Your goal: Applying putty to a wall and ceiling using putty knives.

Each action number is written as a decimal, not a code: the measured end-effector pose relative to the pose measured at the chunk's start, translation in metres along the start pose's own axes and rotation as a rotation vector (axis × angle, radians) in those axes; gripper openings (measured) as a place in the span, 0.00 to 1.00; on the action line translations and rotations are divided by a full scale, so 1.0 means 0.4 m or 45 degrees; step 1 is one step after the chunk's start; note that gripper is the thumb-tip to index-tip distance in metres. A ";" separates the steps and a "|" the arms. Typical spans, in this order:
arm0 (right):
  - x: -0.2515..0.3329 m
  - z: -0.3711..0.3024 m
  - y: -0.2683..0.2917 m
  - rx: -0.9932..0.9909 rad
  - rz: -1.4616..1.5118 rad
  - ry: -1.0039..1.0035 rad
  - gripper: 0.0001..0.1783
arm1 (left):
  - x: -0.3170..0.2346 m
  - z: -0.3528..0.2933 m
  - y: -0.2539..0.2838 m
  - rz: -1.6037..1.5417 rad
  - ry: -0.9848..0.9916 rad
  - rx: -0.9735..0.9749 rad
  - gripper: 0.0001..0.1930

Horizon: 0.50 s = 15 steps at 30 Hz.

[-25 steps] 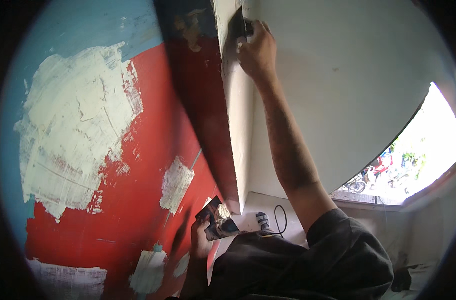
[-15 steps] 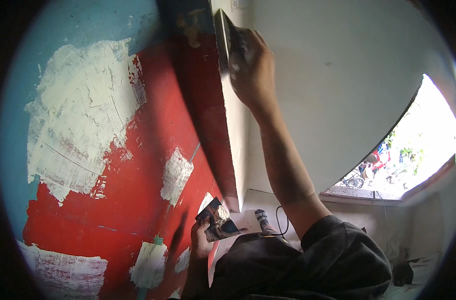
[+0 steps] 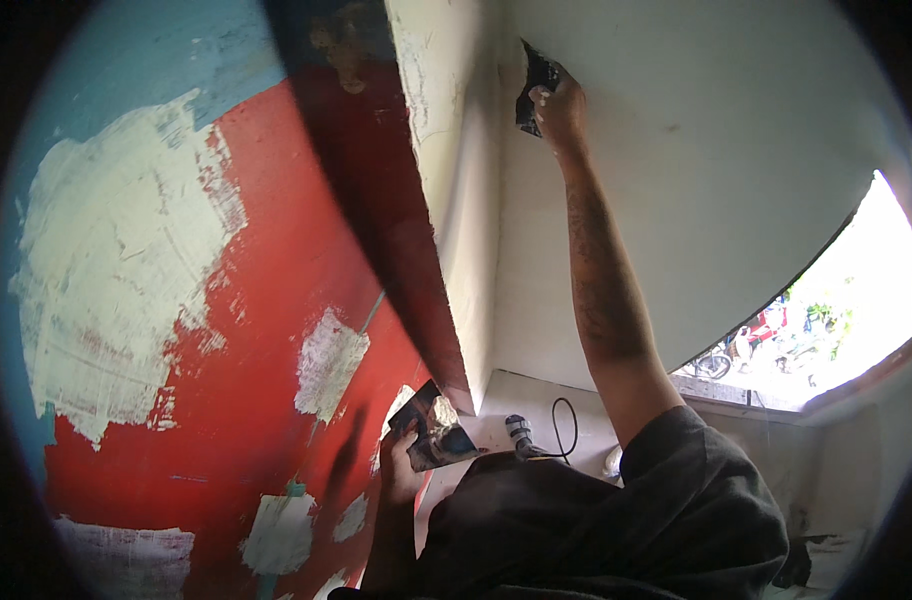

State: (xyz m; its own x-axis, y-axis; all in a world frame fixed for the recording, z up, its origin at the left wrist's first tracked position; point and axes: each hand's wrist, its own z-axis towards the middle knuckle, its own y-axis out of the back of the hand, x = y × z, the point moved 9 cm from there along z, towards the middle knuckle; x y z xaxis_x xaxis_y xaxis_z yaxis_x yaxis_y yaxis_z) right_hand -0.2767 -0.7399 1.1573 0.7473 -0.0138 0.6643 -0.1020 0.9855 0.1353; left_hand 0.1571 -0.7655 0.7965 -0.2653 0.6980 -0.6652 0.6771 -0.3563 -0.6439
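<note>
My right hand (image 3: 564, 112) is raised at the upper middle, wrapped round a dark, flat putty knife (image 3: 529, 110) with pale smears on it. The knife is close to the white wall surface (image 3: 676, 220); whether it touches, I cannot tell. Low in the middle, my left hand (image 3: 400, 468) grips a dark, square filler plate (image 3: 426, 428) by its edge. A lump of whitish putty (image 3: 443, 412) lies on that plate. On the left, the red and blue wall (image 3: 276, 200) carries a large rough white filler patch (image 3: 121, 260) and several smaller ones.
A pale wall edge (image 3: 456, 260) juts between the painted wall and the white surface. To the right is a bright opening (image 3: 856, 290) with motorbikes outside. A thin dark cable loop (image 3: 576, 430) and a foot in striped footwear (image 3: 519, 432) show below.
My right hand has moved right with the putty knife, from the pale wall edge to the white surface. My left hand still holds the plate, with little movement. The view has shifted slightly.
</note>
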 end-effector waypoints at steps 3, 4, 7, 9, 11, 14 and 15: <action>0.030 -0.007 -0.010 -0.056 0.000 0.054 0.22 | 0.006 0.027 -0.029 0.017 -0.010 -0.035 0.20; 0.029 -0.005 -0.013 -0.041 -0.005 0.061 0.22 | 0.004 0.034 -0.046 0.027 -0.029 -0.003 0.20; 0.031 0.001 -0.032 -0.053 0.032 0.030 0.22 | 0.000 0.040 -0.063 0.065 0.004 -0.106 0.20; 0.033 -0.002 -0.055 -0.079 0.074 -0.006 0.22 | 0.000 0.041 -0.055 0.071 0.010 -0.108 0.20; 0.045 -0.004 -0.079 -0.106 -0.052 0.025 0.20 | 0.001 0.039 -0.051 0.074 0.010 -0.105 0.20; 0.071 -0.015 -0.083 -0.219 0.005 0.138 0.18 | 0.008 0.034 -0.043 0.018 0.041 -0.080 0.20; 0.075 -0.015 -0.085 -0.218 0.008 0.141 0.18 | 0.009 0.036 -0.030 0.026 0.011 -0.067 0.20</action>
State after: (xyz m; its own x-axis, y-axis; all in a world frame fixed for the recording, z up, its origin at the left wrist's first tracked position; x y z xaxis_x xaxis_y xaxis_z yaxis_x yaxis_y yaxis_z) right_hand -0.2468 -0.7728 1.1681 0.8158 0.0020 0.5784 -0.0009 1.0000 -0.0022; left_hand 0.1382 -0.7676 0.7962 -0.2452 0.6961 -0.6748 0.7178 -0.3375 -0.6090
